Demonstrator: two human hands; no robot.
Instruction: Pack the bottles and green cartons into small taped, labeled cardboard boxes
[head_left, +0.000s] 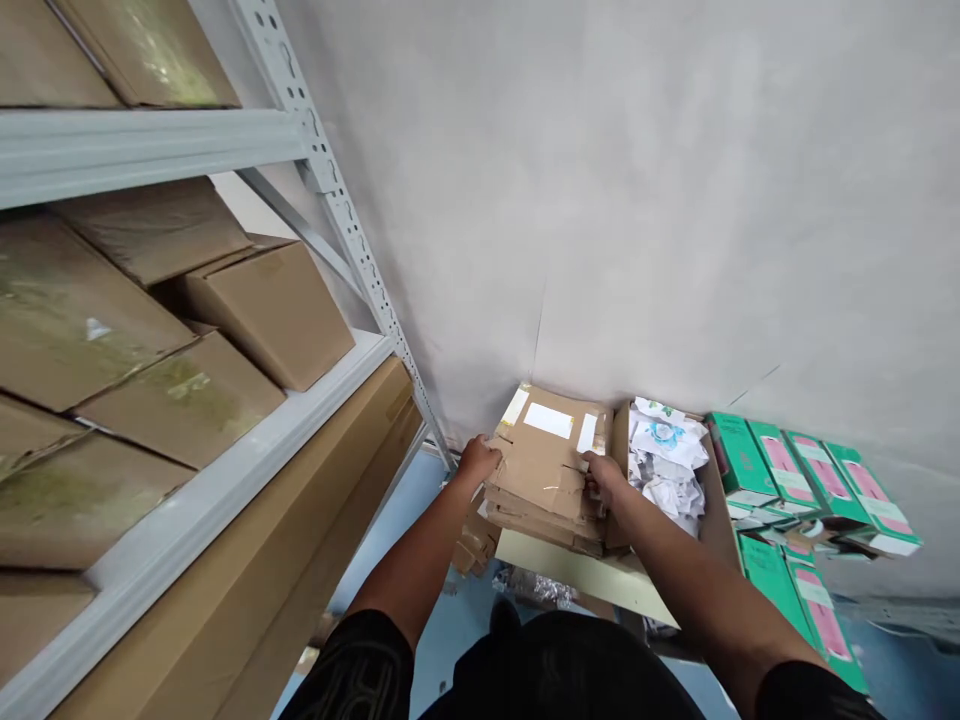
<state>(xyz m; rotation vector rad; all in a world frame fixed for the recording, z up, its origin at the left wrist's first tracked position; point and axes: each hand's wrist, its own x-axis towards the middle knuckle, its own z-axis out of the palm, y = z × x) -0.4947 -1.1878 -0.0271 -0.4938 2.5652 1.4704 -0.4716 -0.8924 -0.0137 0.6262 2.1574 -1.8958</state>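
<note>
A flattened cardboard box [541,462] with white labels and bits of yellowish tape lies on top of a stack of flattened cardboard [547,522]. My left hand [478,463] is closed on its left edge, thumb on top and the other fingers mostly hidden. On the opposite edge, my right hand [604,480] also grips the cardboard, its fingertips partly out of sight. Beneath the stack is a pale table [592,575]. Right beside the stack stands an open carton [721,510] filled with crumpled white paper [670,465].
Metal shelving [330,190] with brown boxes [270,310] rises on the left. A long carton [247,560] lies below its shelf. Green and pink boxes [795,475] are stacked at right. Clear plastic wrap [536,585] and cardboard lie under the table. A grey wall [600,200] stands behind.
</note>
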